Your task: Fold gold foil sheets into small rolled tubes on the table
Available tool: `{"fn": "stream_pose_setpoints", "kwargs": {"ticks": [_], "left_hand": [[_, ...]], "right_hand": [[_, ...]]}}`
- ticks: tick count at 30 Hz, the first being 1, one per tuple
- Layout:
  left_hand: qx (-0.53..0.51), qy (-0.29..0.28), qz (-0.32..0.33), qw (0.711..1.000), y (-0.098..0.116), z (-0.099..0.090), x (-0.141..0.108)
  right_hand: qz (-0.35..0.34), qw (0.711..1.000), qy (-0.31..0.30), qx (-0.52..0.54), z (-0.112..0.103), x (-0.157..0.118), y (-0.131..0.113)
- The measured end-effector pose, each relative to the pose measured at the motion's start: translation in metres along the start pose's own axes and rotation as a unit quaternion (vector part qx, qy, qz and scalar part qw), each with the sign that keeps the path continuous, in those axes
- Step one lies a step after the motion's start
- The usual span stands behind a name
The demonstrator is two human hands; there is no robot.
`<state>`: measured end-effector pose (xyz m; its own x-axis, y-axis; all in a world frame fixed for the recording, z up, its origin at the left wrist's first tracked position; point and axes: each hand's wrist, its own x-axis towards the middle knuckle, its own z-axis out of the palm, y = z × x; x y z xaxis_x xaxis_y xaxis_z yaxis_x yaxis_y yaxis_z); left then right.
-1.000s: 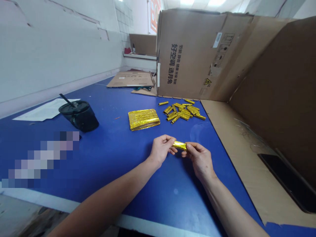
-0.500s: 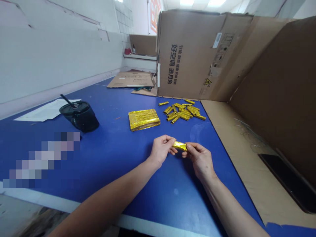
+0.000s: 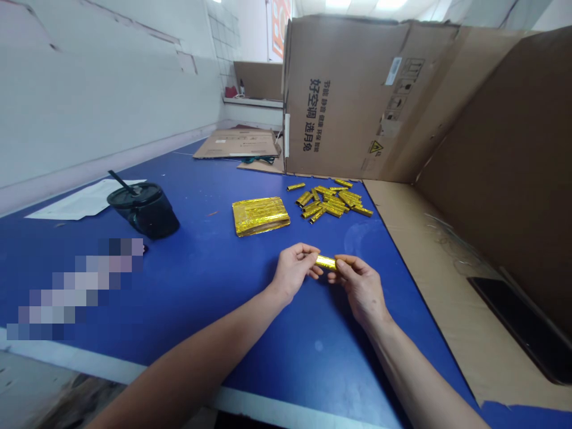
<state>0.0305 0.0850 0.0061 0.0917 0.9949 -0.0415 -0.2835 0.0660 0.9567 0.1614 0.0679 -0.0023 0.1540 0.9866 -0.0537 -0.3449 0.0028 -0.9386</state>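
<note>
A narrow strip of folded gold foil (image 3: 326, 262) is stretched between my two hands, just above the blue tabletop. My left hand (image 3: 292, 271) pinches its left end between thumb and fingers. At the other end, my right hand (image 3: 360, 283) grips it the same way. Beyond my hands lies a flat stack of gold foil sheets (image 3: 261, 215). To the right of that stack is a loose pile of small folded gold foil pieces (image 3: 333, 204), similar to the one I hold.
A dark lidded cup (image 3: 147, 211) with a straw stands at left, by a white paper (image 3: 84, 199). Large cardboard (image 3: 357, 107) walls off the back and right. A dark flat object (image 3: 518, 328) lies on the right-hand cardboard. Flattened cardboard (image 3: 239, 144) rests at the back.
The held foil strip has turned slightly and looks narrower and brighter. My right hand has shifted a little to the left; the other things stay put.
</note>
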Motion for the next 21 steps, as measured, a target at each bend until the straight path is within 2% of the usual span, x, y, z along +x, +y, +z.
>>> {"fn": "stream_pose_setpoints", "kwargs": {"ticks": [15, 21], "left_hand": [[0.007, -0.010, 0.003, 1.000, -0.0026, -0.0011, 0.0010], [-0.011, 0.024, -0.013, 1.000, -0.0006, -0.0011, 0.0027]], "right_hand": [[-0.002, 1.000, 0.018, -0.006, -0.0010, 0.0000, 0.0012], [-0.005, 1.000, 0.030, 0.010, -0.0016, 0.0018, -0.0006]]}}
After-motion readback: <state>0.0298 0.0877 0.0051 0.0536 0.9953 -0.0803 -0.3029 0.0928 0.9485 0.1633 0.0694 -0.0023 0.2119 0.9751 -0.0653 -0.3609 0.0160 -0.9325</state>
